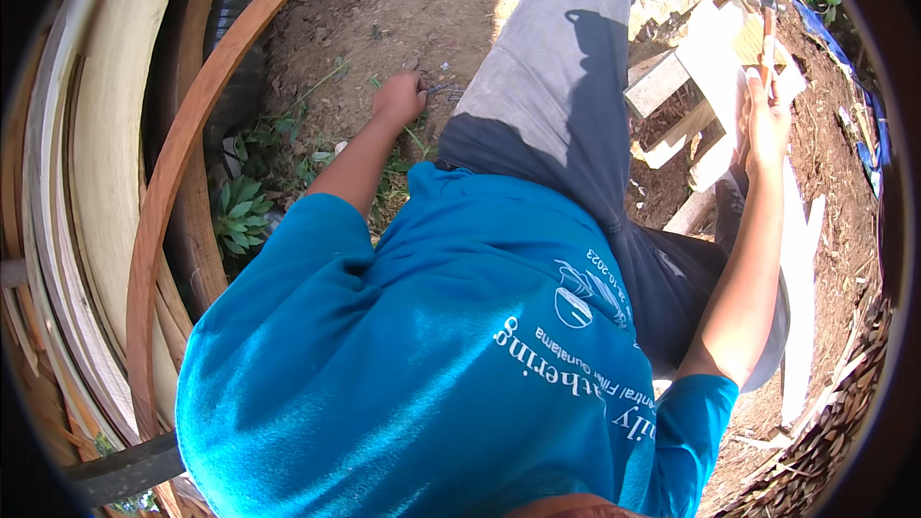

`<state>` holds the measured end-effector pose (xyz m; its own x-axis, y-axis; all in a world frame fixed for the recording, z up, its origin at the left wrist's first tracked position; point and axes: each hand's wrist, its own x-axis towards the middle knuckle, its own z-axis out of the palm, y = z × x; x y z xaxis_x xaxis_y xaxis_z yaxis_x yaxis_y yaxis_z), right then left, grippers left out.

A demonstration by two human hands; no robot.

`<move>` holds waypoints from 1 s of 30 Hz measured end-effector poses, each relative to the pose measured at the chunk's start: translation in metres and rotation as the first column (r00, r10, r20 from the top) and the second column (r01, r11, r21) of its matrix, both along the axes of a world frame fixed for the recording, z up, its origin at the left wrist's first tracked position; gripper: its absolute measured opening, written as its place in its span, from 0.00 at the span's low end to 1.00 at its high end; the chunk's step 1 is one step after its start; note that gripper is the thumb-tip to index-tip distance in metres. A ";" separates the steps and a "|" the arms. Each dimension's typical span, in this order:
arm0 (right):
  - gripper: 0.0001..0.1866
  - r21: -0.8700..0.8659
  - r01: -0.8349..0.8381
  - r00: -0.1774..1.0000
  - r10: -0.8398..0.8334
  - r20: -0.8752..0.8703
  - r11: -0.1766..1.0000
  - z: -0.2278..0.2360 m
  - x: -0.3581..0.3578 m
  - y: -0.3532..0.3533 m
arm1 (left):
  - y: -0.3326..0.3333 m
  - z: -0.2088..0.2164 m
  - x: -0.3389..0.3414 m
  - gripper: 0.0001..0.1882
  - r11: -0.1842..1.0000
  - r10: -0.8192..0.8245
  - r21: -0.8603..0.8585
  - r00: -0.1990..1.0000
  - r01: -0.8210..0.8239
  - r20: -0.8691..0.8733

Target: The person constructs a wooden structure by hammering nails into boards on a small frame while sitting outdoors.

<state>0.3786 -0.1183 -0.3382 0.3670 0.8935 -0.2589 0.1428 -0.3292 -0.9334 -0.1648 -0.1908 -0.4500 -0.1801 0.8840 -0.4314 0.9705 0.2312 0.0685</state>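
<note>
Out to my left, my left hand (401, 98) is low over the bare soil beside my trouser leg, its fingers closed. Thin dark metal pieces that look like nails (443, 89) show at its fingertips; some may lie on the ground. My right hand (767, 129) grips a hammer (768, 43) by its orange-brown wooden handle, the dark head pointing away from me. Under and beside the hammer, in strong sunlight, stands a pale wooden block structure (734, 38) with cut timber ends (659, 83). Glare washes out much of its surface.
Long planks (110, 134) stand along my left, with a curved-looking reddish board (173, 163) nearest. Green weeds (240, 211) grow beside them. Past the wood on the right lies a blue sheet (868, 158); a pale strip of wood (798, 307) runs by my right forearm.
</note>
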 end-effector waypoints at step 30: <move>0.26 0.194 0.007 0.998 0.005 -0.062 0.981 -0.011 0.002 0.002 | 0.127 0.145 0.252 0.11 0.922 -0.388 0.379 0.200 0.082 0.900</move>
